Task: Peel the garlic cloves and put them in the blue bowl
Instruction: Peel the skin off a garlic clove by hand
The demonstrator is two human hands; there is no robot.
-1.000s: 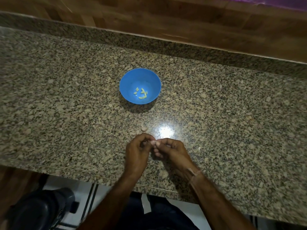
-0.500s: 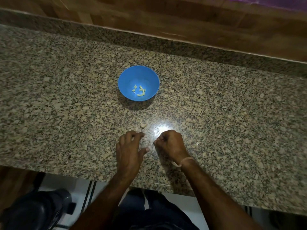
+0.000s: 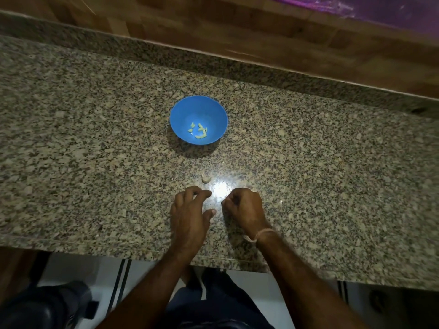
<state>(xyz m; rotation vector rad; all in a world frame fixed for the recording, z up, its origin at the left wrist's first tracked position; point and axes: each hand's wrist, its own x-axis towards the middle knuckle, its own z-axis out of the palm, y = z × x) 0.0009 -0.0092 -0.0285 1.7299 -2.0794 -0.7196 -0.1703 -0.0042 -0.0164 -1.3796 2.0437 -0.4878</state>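
Now the hands have parted since a second ago. The left hand (image 3: 190,217), lower centre, has its fingers (image 3: 199,192) spread and holds nothing. The right hand (image 3: 244,207) is curled tight, and I cannot tell what it holds. A garlic clove (image 3: 205,178) lies on the tabletop (image 3: 95,138) just above them. The blue bowl (image 3: 213,115), mid-frame, holds several peeled cloves (image 3: 200,132).

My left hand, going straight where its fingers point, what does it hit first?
Probably the loose garlic clove just beyond the left hand; the blue bowl lies farther on. Hand height is unclear.
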